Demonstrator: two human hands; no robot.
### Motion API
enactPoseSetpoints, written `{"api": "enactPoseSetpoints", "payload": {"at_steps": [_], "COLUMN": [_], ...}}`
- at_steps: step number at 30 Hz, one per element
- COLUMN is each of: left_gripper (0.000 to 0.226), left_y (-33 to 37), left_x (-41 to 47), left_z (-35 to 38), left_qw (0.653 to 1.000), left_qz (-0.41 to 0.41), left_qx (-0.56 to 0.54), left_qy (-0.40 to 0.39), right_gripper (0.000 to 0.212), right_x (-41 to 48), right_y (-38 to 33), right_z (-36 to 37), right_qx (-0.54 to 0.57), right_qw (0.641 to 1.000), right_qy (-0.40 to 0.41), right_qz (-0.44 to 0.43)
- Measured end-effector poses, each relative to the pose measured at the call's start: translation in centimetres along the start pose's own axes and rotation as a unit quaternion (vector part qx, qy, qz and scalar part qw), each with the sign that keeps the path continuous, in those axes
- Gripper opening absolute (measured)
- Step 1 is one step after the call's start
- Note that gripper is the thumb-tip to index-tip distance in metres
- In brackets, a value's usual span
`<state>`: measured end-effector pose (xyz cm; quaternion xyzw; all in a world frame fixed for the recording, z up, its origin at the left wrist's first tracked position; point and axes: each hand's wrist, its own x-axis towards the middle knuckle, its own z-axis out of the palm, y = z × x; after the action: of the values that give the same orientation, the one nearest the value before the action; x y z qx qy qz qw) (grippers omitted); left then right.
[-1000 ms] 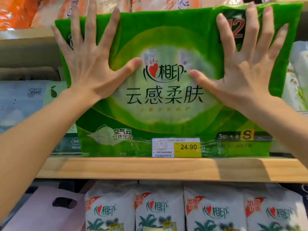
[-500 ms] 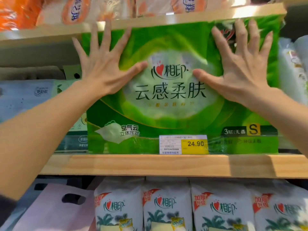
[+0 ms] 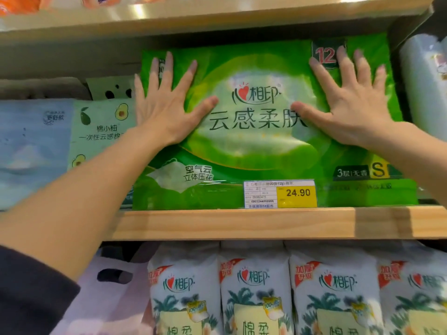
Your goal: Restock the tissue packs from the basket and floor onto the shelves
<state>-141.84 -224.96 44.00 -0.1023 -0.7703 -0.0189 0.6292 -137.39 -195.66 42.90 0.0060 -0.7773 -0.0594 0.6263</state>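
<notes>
A: Hands first. Your left hand (image 3: 167, 112) lies flat on the left half of the green tissue pack (image 3: 263, 146), fingers spread wide and straight, thumb pointing right toward the printed logo. It grips nothing; the palm just presses on the front face.

B: And the other one?

A: Your right hand (image 3: 348, 110) mirrors it on the right half, fingers splayed, fingertips beside the red 12 in the pack's top corner, thumb pointing left. Also released, flat against the wrap.

B: Where does the pack sit?

A: It stands on its long edge on the wooden shelf (image 3: 242, 223), its top close under the shelf board above (image 3: 193, 18). A price tag (image 3: 280, 194) reading 24.90 stands at the shelf's front lip, in front of the pack's lower edge.

B: What surrounds it?

A: To your left, touching or just beside it, a pale green avocado-print pack (image 3: 101, 131), then a light blue pack (image 3: 33, 151) further left. To your right, a white wrapped pack (image 3: 423, 83). On the level below, 4 white packs with palm prints (image 3: 254, 288) stand in a row, with a pink carrier bag (image 3: 106, 293) at their left.
</notes>
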Motion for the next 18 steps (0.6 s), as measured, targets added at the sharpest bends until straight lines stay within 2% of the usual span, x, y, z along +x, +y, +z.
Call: {"api": "enactPoseSetpoints", "payload": {"at_steps": [5, 10, 14, 18], "left_gripper": [0.08, 0.077, 0.067, 0.064], "left_y": [0.4, 0.1, -1.3, -3.0], "left_x": [-0.6, -3.5, -6.4, -9.6], "left_z": [-0.7, -3.8, -7.9, -12.0], "left_qw": [0.999, 0.986, 0.967, 0.958], "left_qz": [0.001, 0.03, 0.053, 0.051], "left_qx": [-0.012, -0.035, -0.062, -0.092], "left_qy": [-0.037, -0.161, -0.24, -0.267], "right_gripper": [0.092, 0.077, 0.073, 0.068], "right_x": [-0.8, -3.4, -5.1, -8.0], "right_y": [-0.5, -1.9, -2.8, -4.5], "right_z": [-1.6, -4.3, -7.9, -10.8], "right_qx": [-0.002, -0.008, 0.039, 0.096], "right_qw": [0.998, 0.989, 0.97, 0.959], "right_qy": [-0.054, -0.15, -0.238, -0.264], "right_qz": [0.01, 0.009, 0.003, -0.024]}}
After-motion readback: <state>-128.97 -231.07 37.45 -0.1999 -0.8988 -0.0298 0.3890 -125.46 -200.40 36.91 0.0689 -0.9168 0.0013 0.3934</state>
